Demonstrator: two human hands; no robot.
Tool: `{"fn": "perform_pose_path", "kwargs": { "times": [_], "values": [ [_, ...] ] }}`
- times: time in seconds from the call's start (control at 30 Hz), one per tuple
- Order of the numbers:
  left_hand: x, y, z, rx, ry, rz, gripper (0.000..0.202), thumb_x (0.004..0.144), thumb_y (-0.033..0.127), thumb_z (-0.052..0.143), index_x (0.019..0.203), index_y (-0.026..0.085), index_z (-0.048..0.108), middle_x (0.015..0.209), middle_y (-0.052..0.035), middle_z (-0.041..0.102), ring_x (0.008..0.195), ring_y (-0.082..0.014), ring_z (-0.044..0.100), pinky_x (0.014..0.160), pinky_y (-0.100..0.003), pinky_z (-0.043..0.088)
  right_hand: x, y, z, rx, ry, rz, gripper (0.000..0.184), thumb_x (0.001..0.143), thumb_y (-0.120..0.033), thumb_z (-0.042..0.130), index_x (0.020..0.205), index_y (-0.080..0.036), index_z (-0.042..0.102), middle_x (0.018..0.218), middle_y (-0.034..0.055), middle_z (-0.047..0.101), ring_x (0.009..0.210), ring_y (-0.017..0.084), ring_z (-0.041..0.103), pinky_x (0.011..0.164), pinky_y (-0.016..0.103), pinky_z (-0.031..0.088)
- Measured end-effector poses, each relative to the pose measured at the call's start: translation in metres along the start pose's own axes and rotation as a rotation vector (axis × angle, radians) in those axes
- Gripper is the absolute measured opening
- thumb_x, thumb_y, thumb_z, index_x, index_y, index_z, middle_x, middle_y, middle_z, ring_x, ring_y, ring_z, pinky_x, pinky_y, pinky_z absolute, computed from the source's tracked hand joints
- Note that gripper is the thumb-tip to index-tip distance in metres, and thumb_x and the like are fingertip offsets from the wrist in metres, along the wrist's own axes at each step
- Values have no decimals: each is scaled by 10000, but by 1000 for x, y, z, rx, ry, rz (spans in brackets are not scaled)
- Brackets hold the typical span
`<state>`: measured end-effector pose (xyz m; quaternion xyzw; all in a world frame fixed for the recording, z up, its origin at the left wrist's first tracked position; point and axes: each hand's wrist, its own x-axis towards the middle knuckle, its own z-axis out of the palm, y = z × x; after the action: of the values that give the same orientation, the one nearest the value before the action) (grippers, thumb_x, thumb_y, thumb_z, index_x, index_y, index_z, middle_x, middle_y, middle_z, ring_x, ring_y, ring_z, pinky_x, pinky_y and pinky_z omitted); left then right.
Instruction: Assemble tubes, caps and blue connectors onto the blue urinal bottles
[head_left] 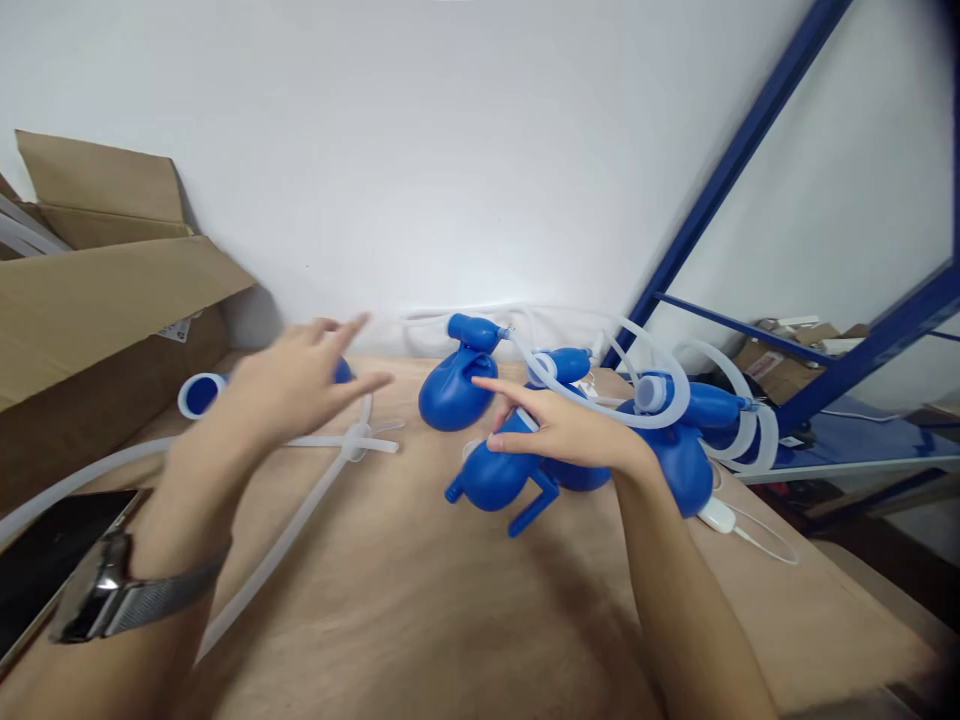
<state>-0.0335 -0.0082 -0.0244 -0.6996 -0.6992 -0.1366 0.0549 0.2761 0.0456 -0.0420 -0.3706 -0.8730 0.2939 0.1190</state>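
Bright, even light falls across the white wall [420,150], and a soft glare is seen low on it, behind the blue moulded pieces [450,395]. The left hand [292,385] is smeared by motion blur, while the right hand [562,430] is rendered more sharply. Soft, diffuse shadow is cast on the tabletop [390,590] beneath the hands. Straight lines are bowed by wide-angle distortion near the edges, and the corners are darkened, most heavily at the right.

workshop with blue steel racking [736,170]
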Motion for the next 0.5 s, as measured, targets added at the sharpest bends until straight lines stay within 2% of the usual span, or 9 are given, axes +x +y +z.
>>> {"fn": "perform_pose_path", "kwargs": {
  "times": [0.07,0.13,0.23,0.3,0.4,0.5],
  "values": [
    [2,-30,-6,109,-144,-265,895,942,785,333,1632,216,317,1593,-265,405,1442,-543,380,1050,-709,416,-2,9,-7,-11,-147,65,839,896,-609,702,1616,-300,402,1190,62,727,1072,276,697,966,406,554],
    [5,-61,-5,144,-265,-453,964,880,837,388,1593,188,377,1583,-299,402,1432,-570,375,1040,-701,409,-1,21,-10,-7,-248,143,859,885,-606,713,1618,-283,403,1231,78,718,1093,274,694,912,356,567],
    [8,-93,2,112,-350,-572,1034,814,839,487,1558,126,396,1529,-316,471,1381,-571,442,1013,-667,426,5,41,-8,5,-353,276,978,833,-601,766,1645,-262,339,1308,112,682,1031,269,706,717,298,582],
    [9,-101,3,81,-382,-590,1007,771,822,554,1502,135,465,1474,-307,532,1317,-567,509,960,-632,458,11,53,-4,18,-408,280,1017,794,-588,807,1637,-241,356,1297,115,692,1017,267,713,704,289,578],
    [8,-95,-4,59,-290,-588,863,761,791,572,1365,175,589,1312,-269,645,1193,-530,598,865,-567,502,20,69,4,54,-445,191,919,769,-547,841,1553,-209,503,1203,91,747,1104,270,704,879,295,560],
    [1,-84,-16,57,-56,-612,810,765,765,564,1327,183,609,1194,-242,687,1130,-527,613,815,-559,516,27,81,10,92,-494,202,891,733,-549,863,1489,-181,571,1160,90,773,1118,273,706,904,292,543]
  ]
}}
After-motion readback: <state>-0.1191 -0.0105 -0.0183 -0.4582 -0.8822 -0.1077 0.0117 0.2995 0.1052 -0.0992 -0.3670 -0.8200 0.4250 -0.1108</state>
